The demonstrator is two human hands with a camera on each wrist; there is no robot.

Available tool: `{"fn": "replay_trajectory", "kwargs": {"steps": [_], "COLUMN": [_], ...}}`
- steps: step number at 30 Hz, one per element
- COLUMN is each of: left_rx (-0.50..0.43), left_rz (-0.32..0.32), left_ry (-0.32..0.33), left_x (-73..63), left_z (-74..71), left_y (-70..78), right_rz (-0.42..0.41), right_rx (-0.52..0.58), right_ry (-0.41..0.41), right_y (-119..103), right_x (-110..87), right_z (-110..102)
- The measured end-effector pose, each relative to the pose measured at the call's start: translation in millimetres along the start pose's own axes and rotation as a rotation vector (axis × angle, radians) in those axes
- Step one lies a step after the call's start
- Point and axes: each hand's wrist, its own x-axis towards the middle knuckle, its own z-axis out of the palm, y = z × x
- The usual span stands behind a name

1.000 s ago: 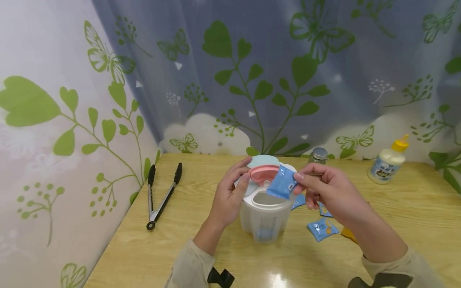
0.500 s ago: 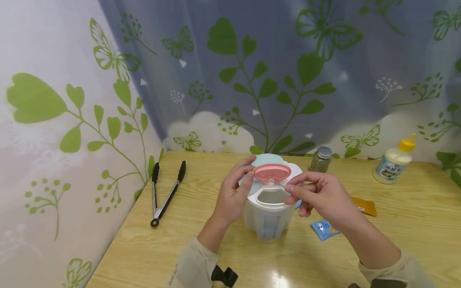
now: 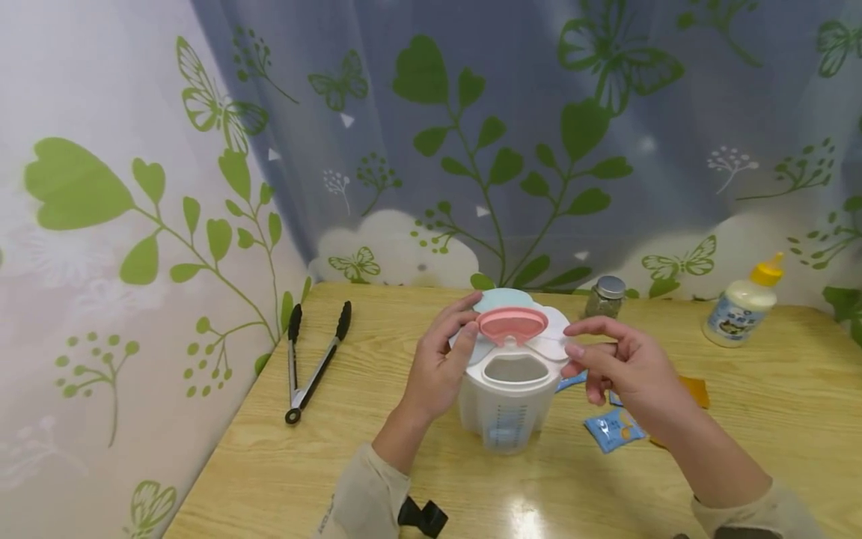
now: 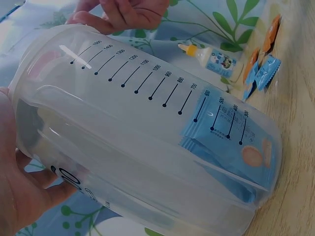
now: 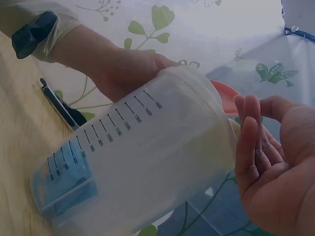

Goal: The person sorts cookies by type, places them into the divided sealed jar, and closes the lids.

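A translucent storage container (image 3: 506, 415) with a white compartment lid stands on the table. Its pink flap (image 3: 513, 326) is raised behind a front opening. My left hand (image 3: 438, 363) grips the container's upper left side, with the thumb along the lid and the fingers round the far side. Through the wall, in the left wrist view, blue snack packets (image 4: 231, 142) lie at the bottom next to the printed measuring marks. My right hand (image 3: 622, 367) holds nothing and hovers at the right edge of the lid, fingers loosely bent.
Black-tipped tongs (image 3: 313, 378) lie spread at left. Behind the right hand are a small metal-lidded jar (image 3: 604, 298) and a yellow-capped squeeze bottle (image 3: 739, 307). A blue packet (image 3: 614, 429) and an orange packet (image 3: 695, 391) lie right of the container among others.
The blue packet that my right hand pinched over the opening has left its fingers. That hand has drawn back to the right; my left hand keeps its grip on the container.
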Motion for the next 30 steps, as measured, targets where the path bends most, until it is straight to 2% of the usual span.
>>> {"fn": "replay_trajectory", "kwargs": {"steps": [3,5,9,12,16,25,30], "left_rx": [0.002,0.004,0.008,0.004,-0.005,-0.007,0.006], "left_rz": [0.004,0.006,0.006,0.005,0.003,-0.015,-0.020], "left_ry": [0.000,0.001,0.000,0.002,0.001,0.001,-0.001], "left_x": [1.1,1.7,1.6,0.4,-1.2,-2.0,-1.4], "left_z": [0.2,0.1,-0.1,-0.1,0.7,0.8,-1.0], "left_y": [0.0,-0.1,-0.1,0.2,-0.7,-0.9,-0.4], "right_rz": [-0.006,-0.008,0.018,0.056,0.116,0.189,0.240], "right_rx": [0.024,0.001,-0.172,-0.258,-0.228,-0.235,-0.218], "right_ry": [0.020,0.033,0.013,-0.065,-0.146,-0.208,-0.317], "right_y": [4,7,19,34,54,86,99], "right_x": [-2.0,-3.5,-7.6,-10.6,-15.7,-26.8,-28.5], "right_z": [-6,-10,-21,-32,-46,-77,-90]}}
